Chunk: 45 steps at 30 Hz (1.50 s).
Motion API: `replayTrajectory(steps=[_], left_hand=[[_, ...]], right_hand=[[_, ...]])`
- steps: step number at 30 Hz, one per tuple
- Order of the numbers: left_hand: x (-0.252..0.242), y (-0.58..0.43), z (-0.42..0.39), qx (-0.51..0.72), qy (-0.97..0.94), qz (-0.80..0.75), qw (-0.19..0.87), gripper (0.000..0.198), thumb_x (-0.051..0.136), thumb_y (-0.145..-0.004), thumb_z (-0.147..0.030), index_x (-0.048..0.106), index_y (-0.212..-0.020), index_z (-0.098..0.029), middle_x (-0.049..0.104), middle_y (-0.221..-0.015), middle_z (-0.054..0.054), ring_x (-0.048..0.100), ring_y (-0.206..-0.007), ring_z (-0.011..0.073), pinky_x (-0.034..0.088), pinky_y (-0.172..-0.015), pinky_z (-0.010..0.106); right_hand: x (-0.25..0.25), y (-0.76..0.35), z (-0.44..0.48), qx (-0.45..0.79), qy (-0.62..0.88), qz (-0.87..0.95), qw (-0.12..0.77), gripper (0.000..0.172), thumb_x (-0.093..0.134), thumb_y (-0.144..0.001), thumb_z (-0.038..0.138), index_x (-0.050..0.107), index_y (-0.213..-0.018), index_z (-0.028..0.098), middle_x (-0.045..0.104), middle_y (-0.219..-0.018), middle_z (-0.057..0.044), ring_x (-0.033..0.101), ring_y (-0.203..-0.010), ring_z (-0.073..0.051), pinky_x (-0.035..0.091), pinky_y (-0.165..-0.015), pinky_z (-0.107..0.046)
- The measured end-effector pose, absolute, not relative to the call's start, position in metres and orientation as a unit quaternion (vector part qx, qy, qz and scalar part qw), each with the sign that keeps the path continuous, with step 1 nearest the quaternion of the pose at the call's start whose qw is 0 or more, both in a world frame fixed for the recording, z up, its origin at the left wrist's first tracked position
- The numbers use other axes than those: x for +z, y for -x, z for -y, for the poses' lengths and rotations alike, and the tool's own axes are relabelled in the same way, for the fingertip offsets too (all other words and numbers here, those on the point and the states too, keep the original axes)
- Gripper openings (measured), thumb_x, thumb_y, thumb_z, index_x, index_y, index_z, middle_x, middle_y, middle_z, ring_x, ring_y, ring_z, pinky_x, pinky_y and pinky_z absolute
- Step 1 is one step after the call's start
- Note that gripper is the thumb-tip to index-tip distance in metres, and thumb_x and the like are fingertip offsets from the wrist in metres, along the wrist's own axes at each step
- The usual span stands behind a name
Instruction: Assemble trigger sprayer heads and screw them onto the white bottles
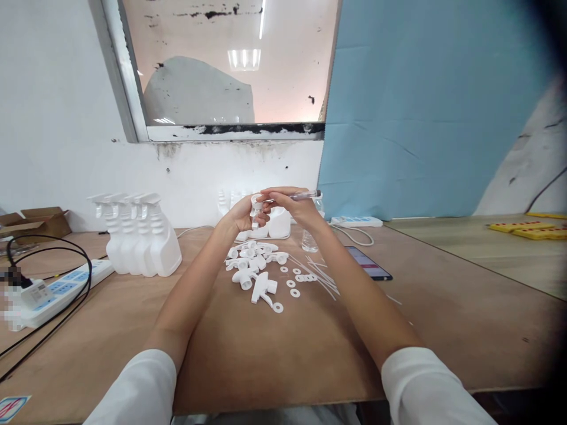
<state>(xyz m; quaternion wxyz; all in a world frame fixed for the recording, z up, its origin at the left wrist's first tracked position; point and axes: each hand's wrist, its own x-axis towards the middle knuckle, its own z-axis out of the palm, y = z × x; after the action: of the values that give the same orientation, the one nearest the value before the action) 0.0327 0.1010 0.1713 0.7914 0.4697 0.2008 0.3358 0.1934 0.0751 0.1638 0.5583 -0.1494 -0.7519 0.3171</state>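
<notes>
My left hand (241, 216) is closed around a white trigger spray head (256, 203), raised above the table. My right hand (299, 205) grips a slim clear pen (310, 193), its tip side pointing toward the spray head. The fingertips of both hands meet close to the head, so the exact contact there is hidden. Below them lies a pile of white spray heads (248, 257), with one (264, 288) nearer to me. Several flat white ring washers (295, 293) and thin white tubes (325, 282) are scattered to the right of the pile.
White spray bottles (146, 242) stand in a row at left, with more bottles (280, 224) behind my hands. A clear bottle (310, 241) and a phone (368, 264) are on the right. A power strip (66, 292) with black cables and a cardboard box (38, 224) occupy the left side.
</notes>
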Motion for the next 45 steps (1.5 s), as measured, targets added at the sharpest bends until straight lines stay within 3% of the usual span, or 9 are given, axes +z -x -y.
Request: replayTrajectory(steps=[7, 17, 23, 25, 29, 33, 39, 45], left_hand=[[0.167, -0.030, -0.110, 0.385, -0.481, -0.211, 0.759, 0.020, 0.048, -0.083, -0.014, 0.048, -0.062, -0.014, 0.047, -0.050, 0.001, 0.041, -0.035, 0.0073, 0.027, -0.030, 0.014], [0.165, -0.033, -0.113, 0.460, -0.482, -0.241, 0.706, 0.020, 0.052, -0.083, -0.019, 0.045, -0.065, -0.017, 0.043, -0.043, -0.004, 0.041, -0.033, 0.0075, 0.035, -0.033, 0.016], [0.165, -0.032, -0.110, 0.483, -0.526, -0.248, 0.655, 0.014, 0.053, -0.082, -0.020, 0.049, -0.069, -0.016, 0.050, -0.050, -0.002, 0.047, -0.038, 0.0088, 0.039, -0.037, 0.017], [0.164, -0.031, -0.109, 0.488, -0.547, -0.251, 0.632, 0.013, 0.052, -0.081, -0.020, 0.051, -0.070, -0.016, 0.052, -0.053, -0.001, 0.047, -0.039, 0.0089, 0.039, -0.037, 0.019], [0.161, -0.031, -0.112, 0.510, -0.581, -0.276, 0.571, 0.009, 0.054, -0.076, -0.020, 0.055, -0.069, -0.014, 0.054, -0.056, 0.001, 0.050, -0.040, 0.0098, 0.039, -0.037, 0.020], [0.159, -0.033, -0.113, 0.529, -0.600, -0.309, 0.513, 0.006, 0.058, -0.071, -0.020, 0.055, -0.071, -0.015, 0.053, -0.054, 0.000, 0.052, -0.040, 0.0109, 0.039, -0.039, 0.020], [0.160, -0.038, -0.110, 0.556, -0.617, -0.356, 0.427, 0.014, 0.062, -0.071, -0.023, 0.051, -0.077, -0.018, 0.054, -0.056, -0.002, 0.052, -0.038, 0.0114, 0.031, -0.035, 0.018], [0.163, -0.038, -0.107, 0.574, -0.617, -0.375, 0.386, 0.011, 0.056, -0.075, -0.026, 0.049, -0.080, -0.019, 0.056, -0.058, -0.001, 0.052, -0.038, 0.0118, 0.029, -0.033, 0.018]], right_hand=[[0.166, -0.193, -0.067, 0.196, 0.192, 0.813, 0.514, 0.022, 0.062, -0.088, 0.032, 0.078, -0.101, 0.023, 0.076, -0.092, -0.003, 0.070, -0.085, -0.018, 0.056, -0.081, -0.032], [0.157, -0.184, -0.085, 0.008, 0.134, 0.853, 0.504, 0.023, 0.056, -0.093, 0.025, 0.076, -0.104, 0.029, 0.075, -0.104, -0.001, 0.066, -0.095, -0.020, 0.053, -0.086, -0.038], [0.162, -0.188, -0.077, 0.075, 0.152, 0.839, 0.517, 0.021, 0.058, -0.092, 0.029, 0.076, -0.101, 0.025, 0.073, -0.110, -0.004, 0.067, -0.105, -0.020, 0.053, -0.092, -0.037], [0.166, -0.192, -0.075, 0.091, 0.150, 0.831, 0.528, 0.019, 0.059, -0.091, 0.029, 0.076, -0.095, 0.022, 0.072, -0.108, -0.006, 0.067, -0.103, -0.021, 0.055, -0.088, -0.036], [0.171, -0.200, -0.074, 0.119, 0.204, 0.815, 0.529, 0.014, 0.060, -0.087, 0.026, 0.072, -0.089, 0.018, 0.070, -0.089, -0.005, 0.067, -0.079, -0.017, 0.054, -0.073, -0.033], [0.172, -0.204, -0.074, 0.116, 0.264, 0.807, 0.516, 0.013, 0.060, -0.085, 0.025, 0.069, -0.085, 0.016, 0.069, -0.075, -0.003, 0.066, -0.074, -0.017, 0.050, -0.067, -0.030], [0.175, -0.204, -0.065, 0.048, 0.280, 0.821, 0.495, 0.012, 0.059, -0.083, 0.023, 0.068, -0.078, 0.017, 0.068, -0.074, -0.003, 0.061, -0.070, -0.016, 0.045, -0.063, -0.028], [0.175, -0.199, -0.063, -0.027, 0.235, 0.845, 0.479, 0.015, 0.053, -0.086, 0.020, 0.068, -0.082, 0.019, 0.069, -0.084, -0.003, 0.062, -0.076, -0.016, 0.046, -0.072, -0.029]])
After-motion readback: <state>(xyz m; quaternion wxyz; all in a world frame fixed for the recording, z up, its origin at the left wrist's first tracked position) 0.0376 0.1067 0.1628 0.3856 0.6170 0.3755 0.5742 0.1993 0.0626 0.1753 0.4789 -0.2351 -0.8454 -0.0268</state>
